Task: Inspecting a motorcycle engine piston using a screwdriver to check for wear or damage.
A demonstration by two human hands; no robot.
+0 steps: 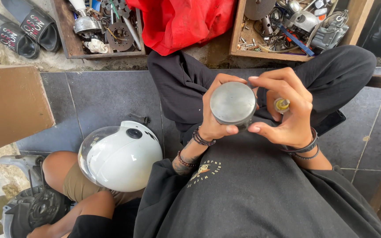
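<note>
Grey metal, a round flat-topped cylinder point(233, 104), sits clamped in our left hand point(214, 115), fingers curled round its side, above our black-clothed lap. Just right of that cylinder, our right hand point(287, 105) closes on a small yellow-tipped tool point(281, 105). Left and below it rests a white helmet point(121, 156).

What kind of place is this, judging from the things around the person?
Probably a small motorcycle repair workshop: wooden boxes of metal parts stand on the floor, a white helmet lies nearby, and the left hand holds a metal piston.
</note>
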